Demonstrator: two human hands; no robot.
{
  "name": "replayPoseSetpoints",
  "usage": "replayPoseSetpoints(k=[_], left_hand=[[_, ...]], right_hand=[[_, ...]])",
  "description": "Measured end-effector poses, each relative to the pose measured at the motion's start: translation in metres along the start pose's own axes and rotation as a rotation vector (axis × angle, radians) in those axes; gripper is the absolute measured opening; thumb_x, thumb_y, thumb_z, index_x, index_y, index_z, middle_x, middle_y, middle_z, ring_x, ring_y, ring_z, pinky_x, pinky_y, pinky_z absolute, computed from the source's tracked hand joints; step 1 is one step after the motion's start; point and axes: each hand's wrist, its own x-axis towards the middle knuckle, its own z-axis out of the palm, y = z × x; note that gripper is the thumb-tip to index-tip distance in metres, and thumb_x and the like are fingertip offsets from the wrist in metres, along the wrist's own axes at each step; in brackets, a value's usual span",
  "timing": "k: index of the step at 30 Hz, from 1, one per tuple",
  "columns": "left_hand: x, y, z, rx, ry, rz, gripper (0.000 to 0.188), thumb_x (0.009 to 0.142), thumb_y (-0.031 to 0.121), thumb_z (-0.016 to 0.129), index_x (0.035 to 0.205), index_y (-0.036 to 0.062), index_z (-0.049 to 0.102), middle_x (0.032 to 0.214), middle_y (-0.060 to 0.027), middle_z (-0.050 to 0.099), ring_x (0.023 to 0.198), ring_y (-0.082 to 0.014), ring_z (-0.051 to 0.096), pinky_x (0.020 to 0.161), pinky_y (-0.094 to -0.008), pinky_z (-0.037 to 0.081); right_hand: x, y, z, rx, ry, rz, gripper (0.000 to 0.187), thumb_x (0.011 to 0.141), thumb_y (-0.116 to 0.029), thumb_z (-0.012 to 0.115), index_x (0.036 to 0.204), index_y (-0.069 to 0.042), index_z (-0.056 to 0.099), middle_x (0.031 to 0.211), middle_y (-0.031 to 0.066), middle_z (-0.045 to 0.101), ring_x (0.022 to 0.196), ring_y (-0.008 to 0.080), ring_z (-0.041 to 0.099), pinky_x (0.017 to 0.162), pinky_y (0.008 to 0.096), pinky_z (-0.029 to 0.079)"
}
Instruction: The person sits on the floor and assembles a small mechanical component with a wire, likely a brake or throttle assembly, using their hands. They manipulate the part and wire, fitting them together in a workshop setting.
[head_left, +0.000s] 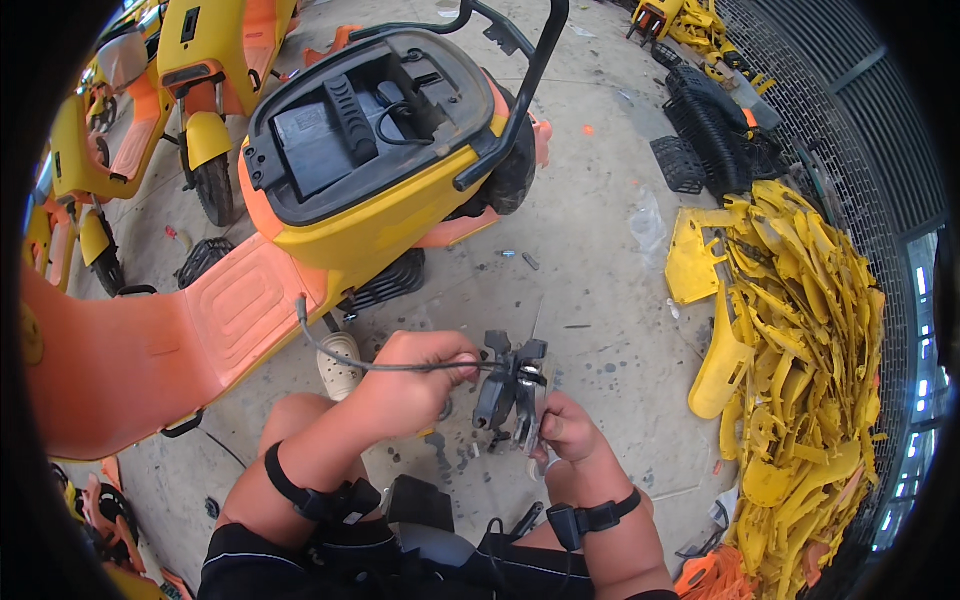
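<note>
My left hand (425, 378) is closed around a thin black cable (385, 367). The cable rises from the side edge of the orange footboard (245, 295) and passes through my fingers to a black and metal part (512, 385). That part has several short arms and some shiny metal at its middle; I cannot make out its exact kind. On its right side, my right hand (567, 430) grips it between thumb and fingers. A thin wire-like piece sticks up above it. The yellow and orange scooter (375, 205) stands in front, its black battery (322, 140) showing in the uncovered seat compartment.
More yellow scooters (205, 75) stand at the far left. To the right rises a heap of yellow plastic panels (795, 390), with black crates (705, 130) beyond it by the wall. Small scraps and a clear plastic bag (648, 225) lie on the concrete floor (590, 290).
</note>
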Motion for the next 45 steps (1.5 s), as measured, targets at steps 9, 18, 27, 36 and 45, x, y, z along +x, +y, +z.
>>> replayPoseSetpoints(k=[9,18,27,36,45], left_hand=[[-0.004,0.017,0.005,0.258,0.001,0.075,0.012,0.09,0.003,0.058,0.101,-0.0006,0.057,0.08,-0.0141,0.06,0.071,-0.0303,0.058,0.066,-0.0358,0.046],[0.002,0.006,0.003,0.578,0.129,0.536,0.027,0.069,-0.009,0.06,0.094,0.0017,0.063,0.077,-0.0123,0.06,0.069,-0.0319,0.058,0.062,-0.0382,0.048],[-0.007,0.017,-0.022,-0.351,-0.395,-0.383,0.021,0.097,0.015,0.054,0.087,-0.0018,0.061,0.064,0.0009,0.049,0.058,-0.0079,0.044,0.056,-0.022,0.038],[-0.013,0.019,0.017,0.618,0.141,0.512,0.014,0.086,0.0,0.059,0.1,-0.0005,0.057,0.074,-0.0127,0.057,0.065,-0.0305,0.056,0.062,-0.0369,0.047],[-0.018,0.019,0.005,0.404,-0.005,0.3,0.003,0.082,-0.004,0.058,0.083,-0.0016,0.059,0.069,-0.0105,0.055,0.061,-0.0261,0.053,0.056,-0.0338,0.043]], right_hand=[[-0.003,-0.006,-0.002,0.042,0.034,0.026,0.056,0.08,-0.051,0.07,0.097,0.002,0.061,0.071,0.0085,0.059,0.049,0.0133,0.049,0.045,0.0258,0.037],[-0.001,-0.001,0.006,0.092,-0.048,0.013,0.055,0.082,-0.052,0.068,0.098,0.001,0.062,0.065,0.0074,0.056,0.051,0.0136,0.05,0.046,0.0272,0.039],[-0.009,-0.002,-0.011,-0.178,-0.104,0.036,0.051,0.082,-0.046,0.071,0.105,-0.002,0.063,0.076,0.0048,0.063,0.053,0.0091,0.047,0.048,0.0235,0.037],[-0.007,0.003,0.008,0.137,-0.044,-0.006,0.058,0.083,-0.05,0.068,0.106,0.003,0.061,0.084,0.0077,0.065,0.052,0.0112,0.048,0.045,0.0244,0.037],[-0.01,-0.006,0.013,-0.036,-0.082,-0.038,0.053,0.085,-0.048,0.067,0.106,0.001,0.062,0.081,0.0047,0.063,0.051,0.0083,0.047,0.045,0.0235,0.037]])
